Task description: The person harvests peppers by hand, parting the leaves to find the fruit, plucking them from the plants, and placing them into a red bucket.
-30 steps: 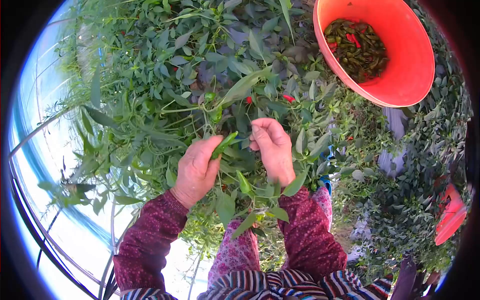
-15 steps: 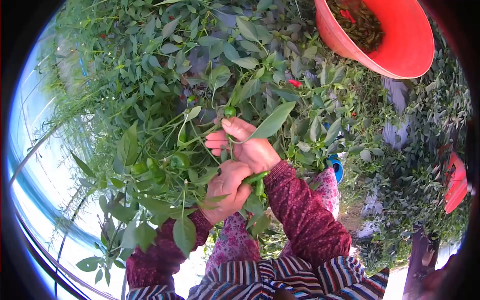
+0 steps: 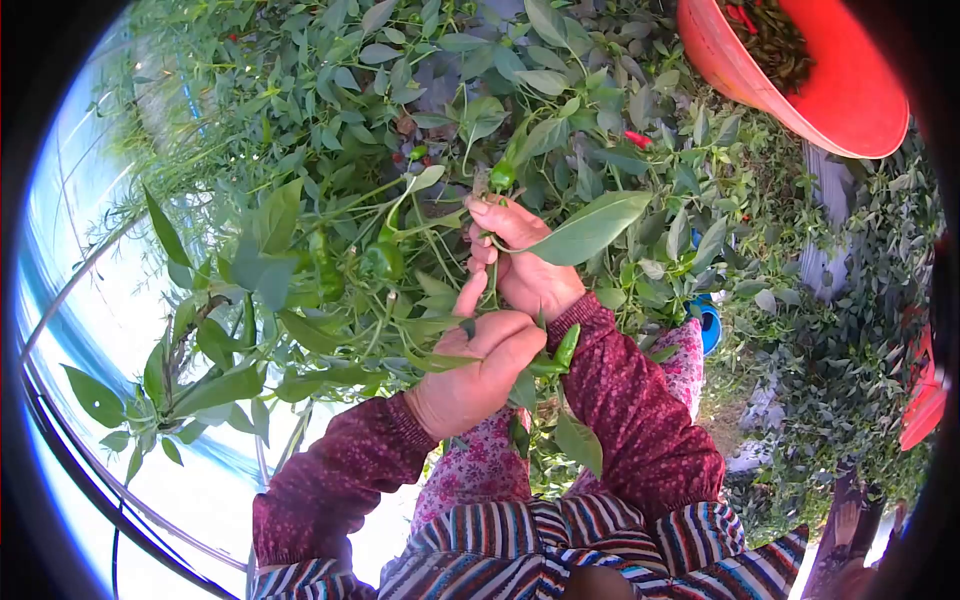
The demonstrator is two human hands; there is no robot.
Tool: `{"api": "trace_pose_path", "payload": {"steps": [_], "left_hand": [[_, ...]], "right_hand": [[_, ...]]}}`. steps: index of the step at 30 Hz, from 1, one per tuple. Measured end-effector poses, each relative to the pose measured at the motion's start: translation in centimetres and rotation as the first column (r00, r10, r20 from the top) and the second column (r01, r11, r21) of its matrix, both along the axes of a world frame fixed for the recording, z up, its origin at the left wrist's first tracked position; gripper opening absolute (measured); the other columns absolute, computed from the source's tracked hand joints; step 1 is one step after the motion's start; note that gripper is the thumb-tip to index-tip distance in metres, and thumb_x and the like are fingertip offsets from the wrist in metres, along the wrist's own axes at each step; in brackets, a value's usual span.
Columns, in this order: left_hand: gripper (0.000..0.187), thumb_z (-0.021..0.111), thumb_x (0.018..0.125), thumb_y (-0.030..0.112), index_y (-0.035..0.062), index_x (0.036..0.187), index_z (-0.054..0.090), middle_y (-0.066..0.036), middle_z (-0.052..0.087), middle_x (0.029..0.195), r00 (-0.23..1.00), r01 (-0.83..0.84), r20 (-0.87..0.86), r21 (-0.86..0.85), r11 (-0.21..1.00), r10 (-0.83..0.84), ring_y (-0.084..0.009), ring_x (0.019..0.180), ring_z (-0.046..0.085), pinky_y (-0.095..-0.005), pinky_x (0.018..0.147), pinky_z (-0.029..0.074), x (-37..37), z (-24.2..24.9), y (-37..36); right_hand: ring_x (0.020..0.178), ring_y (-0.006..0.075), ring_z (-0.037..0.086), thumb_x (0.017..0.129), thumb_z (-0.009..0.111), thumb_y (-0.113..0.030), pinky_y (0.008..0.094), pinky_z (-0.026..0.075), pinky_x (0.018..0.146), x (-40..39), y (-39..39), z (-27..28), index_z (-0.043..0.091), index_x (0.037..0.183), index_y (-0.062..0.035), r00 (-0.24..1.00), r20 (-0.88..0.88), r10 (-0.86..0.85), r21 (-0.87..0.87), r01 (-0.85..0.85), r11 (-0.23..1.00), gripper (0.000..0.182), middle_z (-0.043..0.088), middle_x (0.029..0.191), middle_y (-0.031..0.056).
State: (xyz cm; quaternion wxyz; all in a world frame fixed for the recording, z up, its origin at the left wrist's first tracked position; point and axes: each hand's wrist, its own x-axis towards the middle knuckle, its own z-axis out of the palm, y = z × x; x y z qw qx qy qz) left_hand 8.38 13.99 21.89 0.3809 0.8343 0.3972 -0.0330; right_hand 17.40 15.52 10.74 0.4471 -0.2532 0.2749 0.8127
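Observation:
Around the stems of a leafy pepper plant (image 3: 330, 345), my left hand (image 3: 475, 370) is closed, its thumb pressed toward the fingers. Green peppers (image 3: 567, 347) stick out just right of that hand. Just above it, my right hand (image 3: 530, 260) pinches a thin green stem, and a broad leaf (image 3: 590, 230) extends from it to the right. A small green pepper (image 3: 503, 176) hangs directly above the right fingertips. More green peppers (image 3: 384, 260) hang among the leaves to the left of both hands.
At the upper right stands a red bucket (image 3: 850, 90) with peppers inside. A blue round object (image 3: 708, 325) lies beside my right knee. Another red object (image 3: 924, 395) is at the far right edge. A red pepper (image 3: 638, 139) shows among plants above. Curved dark pipes (image 3: 80, 460) run along the left.
The view has shifted, so most things sit farther right. My left hand has turned, and the branches at lower left have swung outward. Both hands still grip stems.

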Motion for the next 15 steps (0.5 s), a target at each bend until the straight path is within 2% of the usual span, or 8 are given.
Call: {"api": "trace_pose_path", "payload": {"steps": [2, 3, 5, 6, 8, 11, 13, 15], "left_hand": [[0.038, 0.063, 0.063, -0.007, 0.0078, 0.097, 0.057, -0.005, 0.058, 0.088, 0.997, 0.043, 0.069, 0.028, 0.999, -0.045, -0.0214, 0.080, 0.061, -0.0507, 0.103, 0.034, 0.1, 0.6, 0.4], [0.038, 0.063, 0.063, -0.007, 0.0078, 0.097, 0.057, -0.005, 0.058, 0.088, 0.997, 0.047, 0.066, 0.030, 0.998, -0.048, -0.0214, 0.080, 0.061, -0.0507, 0.103, 0.034, 0.4, 0.9, 0.9], [0.035, 0.064, 0.064, -0.002, 0.0087, 0.097, 0.057, -0.005, 0.057, 0.089, 0.988, 0.149, 0.043, 0.014, 0.989, -0.149, -0.0210, 0.078, 0.061, -0.0486, 0.099, 0.038, 0.9, 1.9, 1.6], [0.035, 0.064, 0.064, -0.002, 0.0087, 0.097, 0.057, -0.005, 0.057, 0.089, 0.988, 0.149, 0.033, 0.012, 0.989, -0.149, -0.0210, 0.078, 0.061, -0.0486, 0.099, 0.038, 1.2, 2.5, 1.7], [0.028, 0.064, 0.064, 0.011, 0.0105, 0.091, 0.060, -0.003, 0.054, 0.089, 0.928, 0.370, 0.011, 0.111, 0.922, -0.373, -0.0166, 0.076, 0.058, -0.0421, 0.096, 0.042, 2.1, 3.8, 1.7], [0.027, 0.063, 0.064, 0.013, 0.0090, 0.091, 0.059, -0.006, 0.054, 0.091, 0.931, 0.361, 0.040, 0.044, 0.931, -0.363, -0.0175, 0.076, 0.057, -0.0403, 0.088, 0.045, 3.8, 6.5, 3.5], [0.032, 0.064, 0.061, 0.007, 0.0046, 0.092, 0.058, -0.010, 0.054, 0.093, 0.986, 0.164, -0.007, 0.136, 0.977, -0.164, -0.0231, 0.078, 0.057, -0.0405, 0.077, 0.046, 3.4, 7.9, 6.0], [0.030, 0.063, 0.063, 0.002, 0.0023, 0.093, 0.057, -0.012, 0.056, 0.089, 0.974, 0.099, -0.223, 0.274, 0.957, -0.037, -0.0266, 0.075, 0.057, -0.0361, 0.067, 0.047, 4.2, 10.6, 9.4]], "right_hand": [[0.056, 0.0090, 0.045, 0.079, 0.070, -0.017, 0.0237, 0.037, 0.052, -1.0, -0.6, -0.7, 0.054, 0.092, -0.0055, 0.998, 0.068, 0.017, 0.032, -0.019, 0.999, 0.024, 0.050, 0.071, -0.0006], [0.054, 0.0093, 0.046, 0.079, 0.070, -0.016, 0.0242, 0.037, 0.050, -1.0, -0.4, -0.5, 0.054, 0.091, -0.0049, 0.989, 0.147, 0.033, 0.057, -0.042, 0.997, 0.023, 0.051, 0.069, -0.0006], [0.059, 0.0072, 0.043, 0.082, 0.065, -0.012, 0.0238, 0.038, 0.054, -0.4, -0.4, -0.2, 0.053, 0.089, -0.0083, 0.986, 0.128, 0.109, 0.038, -0.114, 0.993, 0.015, 0.047, 0.073, -0.0029], [0.058, 0.0069, 0.042, 0.082, 0.065, -0.012, 0.0236, 0.037, 0.053, -0.1, -0.1, 0.2, 0.053, 0.089, -0.0087, 0.967, 0.215, 0.139, 0.032, -0.150, 0.988, 0.014, 0.047, 0.072, -0.0034], [0.056, 0.0055, 0.042, 0.081, 0.067, -0.013, 0.0234, 0.037, 0.052, -0.3, -0.3, -0.3, 0.057, 0.086, -0.0092, 0.932, 0.321, 0.169, 0.051, -0.195, 0.980, 0.012, 0.048, 0.069, -0.0049], [0.057, 0.0051, 0.043, 0.081, 0.068, -0.014, 0.0236, 0.037, 0.053, -0.6, -0.4, 0.0, 0.059, 0.086, -0.0082, 0.920, 0.365, 0.142, 0.026, -0.163, 0.986, 0.012, 0.051, 0.070, -0.0049], [0.054, 0.0038, 0.043, 0.080, 0.068, -0.015, 0.0210, 0.034, 0.048, -1.1, -0.7, -0.1, 0.062, 0.093, -0.0067, 0.902, 0.411, 0.131, 0.041, -0.163, 0.986, 0.016, 0.057, 0.072, -0.0040], [0.054, 0.0037, 0.042, 0.080, 0.068, -0.016, 0.0214, 0.034, 0.049, -0.9, -0.5, 0.3, 0.062, 0.094, -0.0068, 0.907, 0.367, 0.209, -0.072, -0.196, 0.978, 0.018, 0.058, 0.073, -0.0046]]}}
